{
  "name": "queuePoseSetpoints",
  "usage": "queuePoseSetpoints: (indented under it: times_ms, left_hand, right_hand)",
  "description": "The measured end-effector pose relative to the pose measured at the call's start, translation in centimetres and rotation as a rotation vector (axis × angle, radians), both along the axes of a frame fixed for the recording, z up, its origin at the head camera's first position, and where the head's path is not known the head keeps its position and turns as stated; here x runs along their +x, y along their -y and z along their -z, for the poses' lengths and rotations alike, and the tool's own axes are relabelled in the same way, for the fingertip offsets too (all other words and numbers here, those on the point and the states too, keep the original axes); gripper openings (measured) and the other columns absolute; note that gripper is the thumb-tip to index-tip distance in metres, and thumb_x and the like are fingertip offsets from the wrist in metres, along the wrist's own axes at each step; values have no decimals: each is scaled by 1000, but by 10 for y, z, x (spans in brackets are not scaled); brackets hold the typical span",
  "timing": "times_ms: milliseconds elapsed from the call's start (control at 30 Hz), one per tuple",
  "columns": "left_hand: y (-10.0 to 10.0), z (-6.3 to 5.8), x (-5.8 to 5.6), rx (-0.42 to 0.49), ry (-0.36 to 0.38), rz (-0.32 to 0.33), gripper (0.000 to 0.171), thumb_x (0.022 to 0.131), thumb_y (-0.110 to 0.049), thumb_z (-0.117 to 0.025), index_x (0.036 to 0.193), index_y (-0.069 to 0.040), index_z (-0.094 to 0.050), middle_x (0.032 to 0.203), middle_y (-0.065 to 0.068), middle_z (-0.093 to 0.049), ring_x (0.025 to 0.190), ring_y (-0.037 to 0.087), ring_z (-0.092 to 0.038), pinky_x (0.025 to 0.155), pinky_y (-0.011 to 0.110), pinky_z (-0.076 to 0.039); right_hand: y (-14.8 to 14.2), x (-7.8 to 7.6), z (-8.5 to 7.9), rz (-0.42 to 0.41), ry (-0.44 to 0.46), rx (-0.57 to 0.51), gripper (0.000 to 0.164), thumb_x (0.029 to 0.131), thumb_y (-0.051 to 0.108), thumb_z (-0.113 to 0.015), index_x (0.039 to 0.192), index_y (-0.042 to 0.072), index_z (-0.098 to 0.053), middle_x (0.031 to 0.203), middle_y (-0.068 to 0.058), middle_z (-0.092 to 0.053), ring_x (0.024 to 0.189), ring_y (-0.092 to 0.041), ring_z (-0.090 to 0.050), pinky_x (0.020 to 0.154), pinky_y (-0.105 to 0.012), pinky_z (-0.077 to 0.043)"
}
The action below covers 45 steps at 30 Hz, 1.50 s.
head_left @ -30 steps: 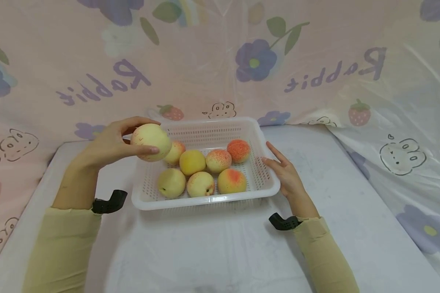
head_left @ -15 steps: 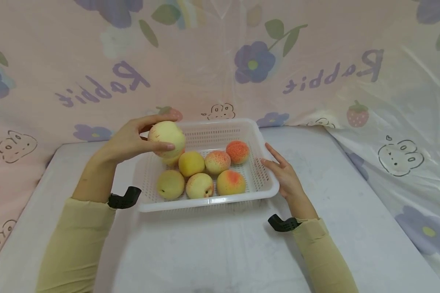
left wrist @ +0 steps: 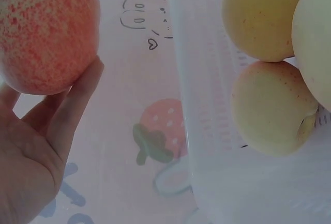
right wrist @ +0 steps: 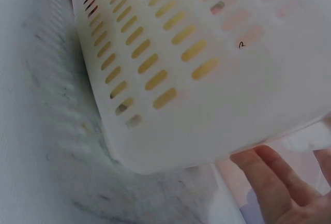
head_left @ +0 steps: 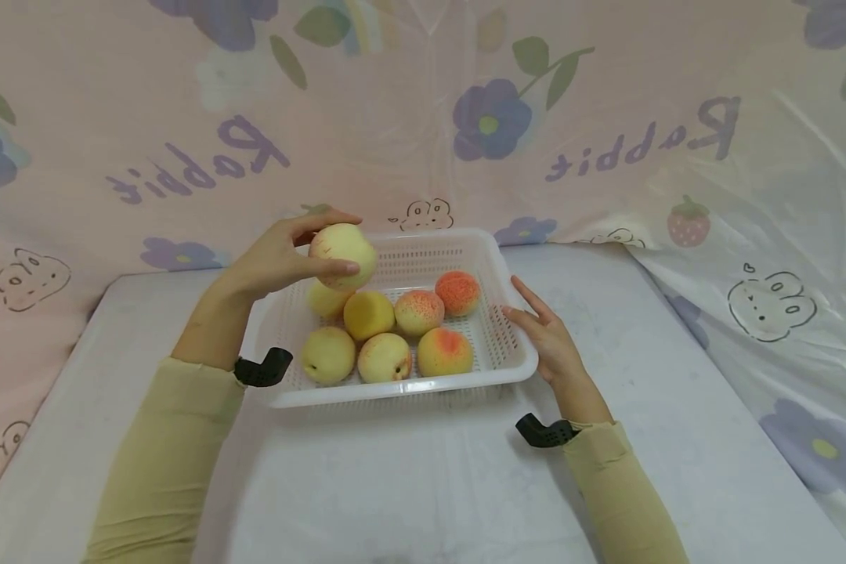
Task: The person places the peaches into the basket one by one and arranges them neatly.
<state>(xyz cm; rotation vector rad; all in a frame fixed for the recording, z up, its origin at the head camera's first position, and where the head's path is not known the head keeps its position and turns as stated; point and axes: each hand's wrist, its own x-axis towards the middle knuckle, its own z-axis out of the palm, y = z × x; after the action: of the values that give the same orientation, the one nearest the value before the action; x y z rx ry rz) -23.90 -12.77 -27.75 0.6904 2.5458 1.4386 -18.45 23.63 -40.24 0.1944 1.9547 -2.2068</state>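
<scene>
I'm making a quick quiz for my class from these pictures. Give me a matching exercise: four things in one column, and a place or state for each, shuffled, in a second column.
Things:
1. left hand
2. right hand
3. reddest peach
4. white basket

Places or states:
A. lies in the basket's far right corner
B. stands on the table, holding peaches
C. grips a pale peach above the basket
D. open, fingers straight beside the basket's right wall

Pairs: 1-C, 2-D, 3-A, 4-B
</scene>
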Motion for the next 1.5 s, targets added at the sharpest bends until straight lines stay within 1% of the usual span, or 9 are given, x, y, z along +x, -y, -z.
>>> queuePoseSetpoints:
  times_ms: [200,367,533,700,833,1000,1133,1333,1500]
  left_hand:
    - [-8,1,-7,-1,40,-12,58,79,-24,-79,132,-25,-58,134,-4,-51,109,19,-52,90,37,-44]
    - [-16,5,-12,4,73,-20,57,78,-23,-79,131,-23,-58,130,0,-49,106,21,-51,88,36,-44]
    - [-24,11,-17,-3,67,-23,57,77,-22,-80,130,-19,-60,125,5,-45,101,22,-48,84,34,-45]
    - [-33,15,-24,-18,36,9,58,76,-20,-80,130,-15,-59,123,7,-53,97,24,-51,79,33,-48]
    - [-37,19,-26,-38,61,14,58,78,-19,-79,131,-10,-58,126,10,-54,107,28,-54,88,37,-50]
    - [-33,24,-28,-5,65,-37,47,84,-16,-72,128,-4,-58,132,18,-53,119,33,-53,99,46,-46]
    - [-27,25,-26,17,72,-68,45,86,-18,-72,127,-6,-58,130,15,-51,117,31,-54,98,46,-45]
    - [-21,27,-23,25,66,-60,46,85,-19,-73,126,-5,-59,126,12,-48,115,31,-55,96,42,-49]
    - [-18,27,-22,43,89,-70,45,85,-18,-73,126,-6,-59,127,11,-50,114,30,-56,92,40,-51]
  right_hand:
    - [-2,1,-1,2,2,-5,63,95,26,-62,149,38,-32,143,-15,-42,107,-14,-59,83,-33,-55]
    - [-2,2,-1,-1,0,-2,63,95,26,-61,149,38,-31,143,-15,-42,108,-14,-59,83,-33,-54]
    - [-2,2,-1,-1,0,-4,63,95,26,-62,149,38,-32,144,-17,-41,108,-15,-59,83,-33,-55]
    - [-2,2,-1,-1,-1,-3,63,95,27,-62,149,38,-32,142,-15,-43,108,-15,-59,83,-33,-54]
    - [-1,3,-1,3,5,-8,63,94,26,-62,149,37,-32,138,-11,-48,109,-15,-58,84,-33,-54]
    - [0,3,-2,5,8,-8,63,94,26,-63,149,37,-33,131,-6,-53,108,-14,-59,84,-32,-54]
    - [0,3,-2,6,3,-5,63,94,26,-63,149,36,-33,130,-6,-54,106,-14,-59,83,-32,-54]
    - [1,2,-2,5,6,-3,63,94,26,-63,148,37,-33,131,-5,-52,107,-13,-59,83,-31,-54]
    - [-2,2,-4,8,8,-10,64,94,25,-63,149,35,-33,121,0,-58,103,-12,-61,81,-30,-55]
